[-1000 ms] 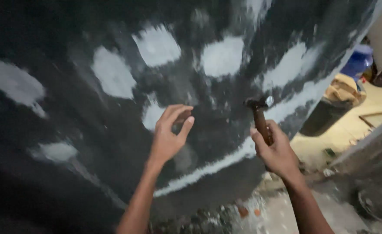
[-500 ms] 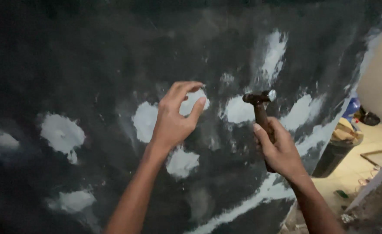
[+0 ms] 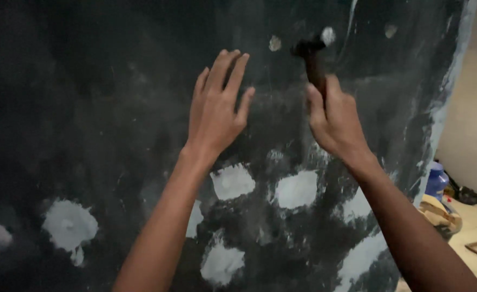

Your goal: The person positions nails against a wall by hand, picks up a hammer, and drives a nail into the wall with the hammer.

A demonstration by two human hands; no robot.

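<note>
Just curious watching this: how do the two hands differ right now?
The left hand is open, fingers spread against the dark wall, holding nothing; the right hand is closed in a fist around a hammer. The left shows its back flat; the right is turned sideways. Both are raised at about the same height.

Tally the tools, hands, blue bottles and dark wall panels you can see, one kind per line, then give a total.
Hammer: 1
Hands: 2, left hand and right hand
Blue bottle: 1
Dark wall panel: 1
Total: 5
</note>
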